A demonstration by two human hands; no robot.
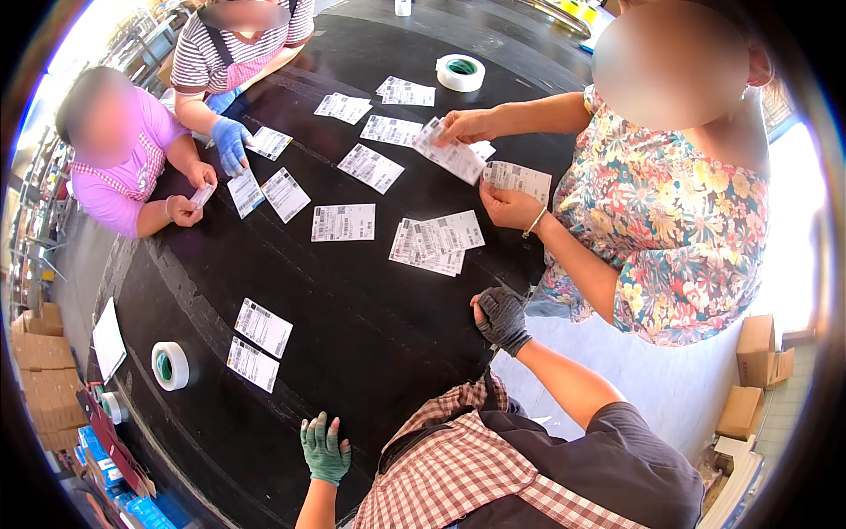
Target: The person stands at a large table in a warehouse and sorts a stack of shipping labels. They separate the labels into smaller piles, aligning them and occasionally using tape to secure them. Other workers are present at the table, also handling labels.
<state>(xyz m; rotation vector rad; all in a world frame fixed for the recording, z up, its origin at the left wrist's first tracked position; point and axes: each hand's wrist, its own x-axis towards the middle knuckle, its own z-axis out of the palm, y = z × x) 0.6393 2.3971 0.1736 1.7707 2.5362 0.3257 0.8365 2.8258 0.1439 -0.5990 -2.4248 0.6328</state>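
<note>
My left hand (326, 450), in a green fingerless glove, lies flat on the black table (326, 309) near its front edge. Its fingers are spread and nothing is in them. My right hand (502, 321), in a dark grey fingerless glove, rests at the table's right edge with its fingers curled in; I see nothing held. Two printed white labels, an upper label (263, 327) and a lower label (253, 363), lie beyond my left hand. A fanned pile of labels (436, 241) is the paper nearest my right hand.
A person in a floral top (679, 238) holds labels (454, 152) in both hands. Across the table, a blue-gloved hand (232, 145) touches a label, and a person in purple (115, 189) holds a small paper. Tape rolls (170, 365) (460, 72) and several labels lie around.
</note>
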